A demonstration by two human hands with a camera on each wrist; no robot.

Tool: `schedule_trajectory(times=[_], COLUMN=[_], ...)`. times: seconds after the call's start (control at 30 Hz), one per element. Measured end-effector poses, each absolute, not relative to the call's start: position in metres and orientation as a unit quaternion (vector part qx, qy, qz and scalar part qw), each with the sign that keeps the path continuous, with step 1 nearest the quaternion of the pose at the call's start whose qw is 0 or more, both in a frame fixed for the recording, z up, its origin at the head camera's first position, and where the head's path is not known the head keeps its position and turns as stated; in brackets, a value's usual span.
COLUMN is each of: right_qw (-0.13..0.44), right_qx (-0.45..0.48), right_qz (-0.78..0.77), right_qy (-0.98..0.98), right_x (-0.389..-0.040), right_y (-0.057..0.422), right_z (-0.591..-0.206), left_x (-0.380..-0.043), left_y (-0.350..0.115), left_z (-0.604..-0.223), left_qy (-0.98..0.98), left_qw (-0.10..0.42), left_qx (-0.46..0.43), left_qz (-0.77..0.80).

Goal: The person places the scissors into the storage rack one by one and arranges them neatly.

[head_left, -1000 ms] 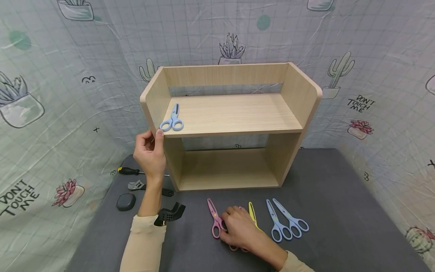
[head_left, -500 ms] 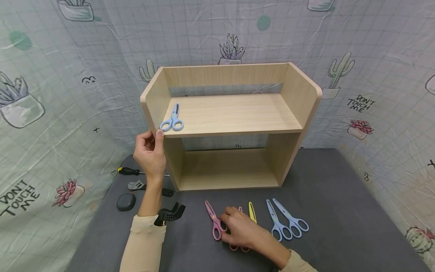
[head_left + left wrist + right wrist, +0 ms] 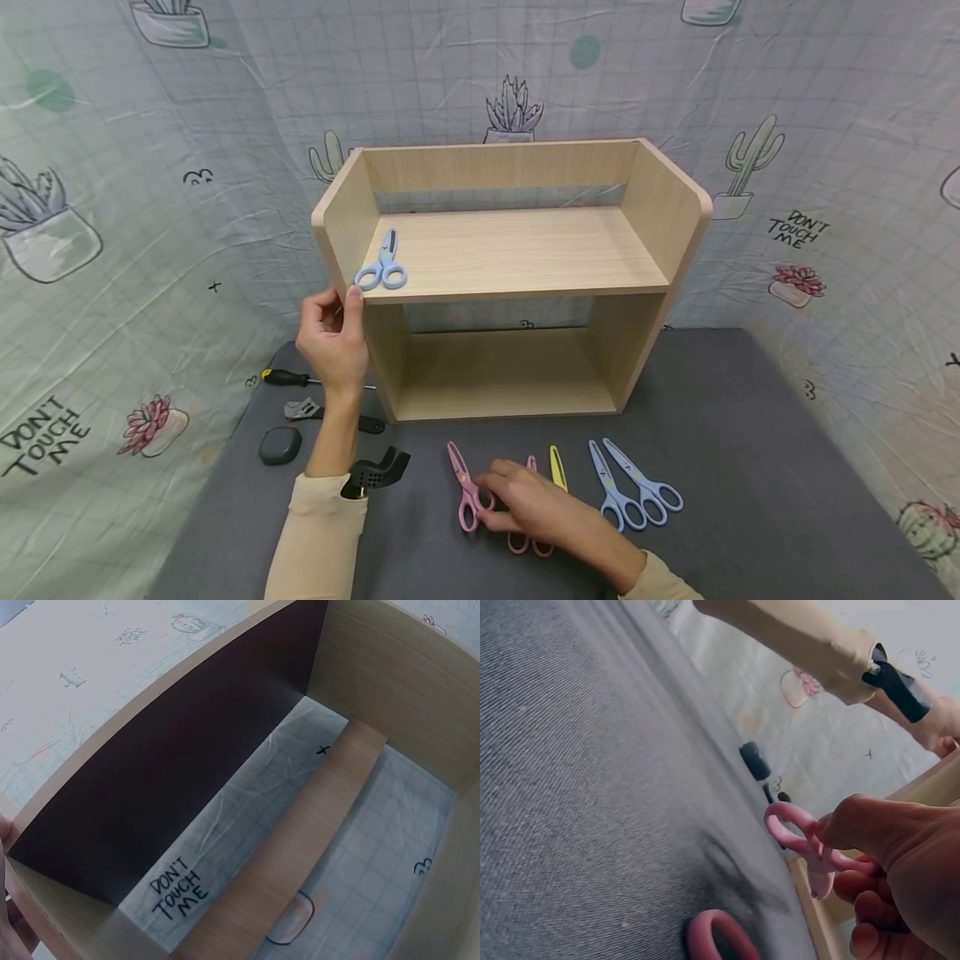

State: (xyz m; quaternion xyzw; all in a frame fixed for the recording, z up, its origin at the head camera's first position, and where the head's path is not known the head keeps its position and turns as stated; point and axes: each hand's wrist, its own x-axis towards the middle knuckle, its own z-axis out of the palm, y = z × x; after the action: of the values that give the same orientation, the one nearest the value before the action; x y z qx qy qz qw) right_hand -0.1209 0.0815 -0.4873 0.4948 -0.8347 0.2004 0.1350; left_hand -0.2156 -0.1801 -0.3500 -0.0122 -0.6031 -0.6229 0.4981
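My right hand [image 3: 532, 504] pinches a pair of pink scissors [image 3: 466, 493] by the handle loops, between thumb and fingers. In the right wrist view, those pink scissors [image 3: 810, 844] show a shadow on the cloth beneath them. A second pink pair [image 3: 519, 545] lies partly hidden under the right hand, beside yellow scissors [image 3: 557, 467] whose handles are covered. My left hand [image 3: 333, 342] grips the left side panel of a light wooden shelf [image 3: 517, 250], thumb on the front edge. Blue scissors [image 3: 386, 262] lie at the left end of its upper board.
Two blue scissors [image 3: 618, 497] lie on the dark grey tabletop [image 3: 750, 467] at right. A screwdriver [image 3: 285, 377], an adjustable wrench [image 3: 303, 409] and a black rounded case [image 3: 280, 446] sit left of the shelf, near the left forearm. Patterned cloth hangs behind.
The held pink scissors have shifted slightly left with my right hand, uncovering more of the second pink pair. My left hand has stayed on the shelf.
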Motion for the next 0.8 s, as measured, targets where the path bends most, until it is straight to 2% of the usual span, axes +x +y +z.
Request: schedule_trajectory(times=[0.3,0.8], right_qw=[0.146,0.206], right_qx=[0.502,0.518], right_qz=[0.216,0.242], right_qy=[-0.824,-0.794], right_x=[-0.119,-0.113], right_y=[0.081,0.081], right_z=[-0.475,-0.434], left_x=[-0.216,-0.215], left_y=[-0.181,-0.181], left_z=[-0.351,-0.351], left_qy=[-0.606,-0.605], left_qw=[0.497,0.504], left_qx=[-0.006,-0.019], left_qz=[-0.621,-0.616])
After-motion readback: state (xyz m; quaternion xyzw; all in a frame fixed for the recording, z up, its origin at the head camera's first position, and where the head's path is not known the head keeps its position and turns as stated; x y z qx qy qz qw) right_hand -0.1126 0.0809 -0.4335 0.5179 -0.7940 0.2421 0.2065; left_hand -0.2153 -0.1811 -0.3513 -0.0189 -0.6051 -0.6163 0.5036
